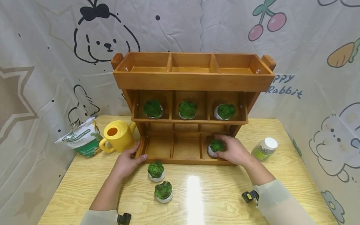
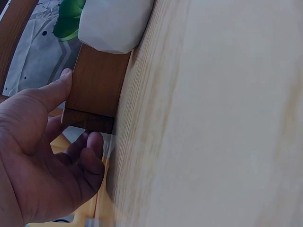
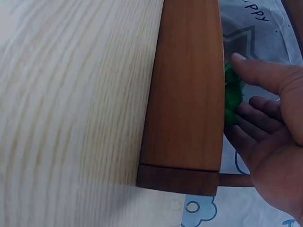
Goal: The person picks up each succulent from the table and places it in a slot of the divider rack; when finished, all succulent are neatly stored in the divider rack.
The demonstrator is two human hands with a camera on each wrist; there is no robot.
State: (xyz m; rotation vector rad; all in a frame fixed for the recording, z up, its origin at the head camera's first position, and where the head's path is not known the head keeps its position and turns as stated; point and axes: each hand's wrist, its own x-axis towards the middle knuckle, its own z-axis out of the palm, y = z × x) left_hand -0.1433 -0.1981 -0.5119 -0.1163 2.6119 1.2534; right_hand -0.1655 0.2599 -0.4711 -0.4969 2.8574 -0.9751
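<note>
Hands (image 1: 127, 162) (image 1: 233, 150) on shelf (image 1: 194, 82), plant (image 1: 217, 145) | backdrop (image 1: 180, 28): "ppy Rabbit" | bag (image 1: 82, 137) lettering: blurred

The printed curtain (image 1: 180, 31) reads "ppy" over "Rabbit"; lettering on the bag (image 1: 84, 139) is unclear.

Table (image 1: 225, 193) carries shelf (image 1: 194, 82), bag (image 1: 82, 139), watering can (image 1: 120, 139), plants (image 1: 156, 171), jar (image 1: 263, 150).

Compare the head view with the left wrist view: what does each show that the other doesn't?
Only the head view: the right hand holding a plant at the shelf's lower right, plus the jar.
Only the left wrist view: the left hand's palm side, with fingertips curled at the shelf's end.
Both: the left hand gripping the shelf, and a second plant on the table.
</note>
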